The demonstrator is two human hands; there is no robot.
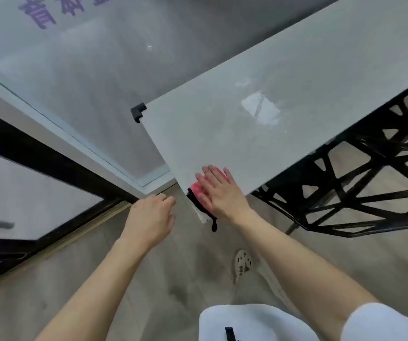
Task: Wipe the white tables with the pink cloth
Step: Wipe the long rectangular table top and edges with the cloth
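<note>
A long white table (284, 77) runs from the centre to the upper right. Its near corner lies under my right hand (219, 190), which presses flat with fingers spread on the pink cloth (196, 189). The cloth is mostly hidden under the palm; a pink edge shows at the hand's left. My left hand (150, 217) hovers over the floor just left of that table corner, fingers loosely curled, holding nothing. A bright glare patch (260, 108) sits on the tabletop further along.
A black corner guard (137, 112) caps the table's far left corner; another black guard (201, 205) hangs at the near corner. A black lattice frame (360, 183) stands under the table on the right. Frosted glass wall (75, 77) with dark frames at left. My shoe (242, 264) below.
</note>
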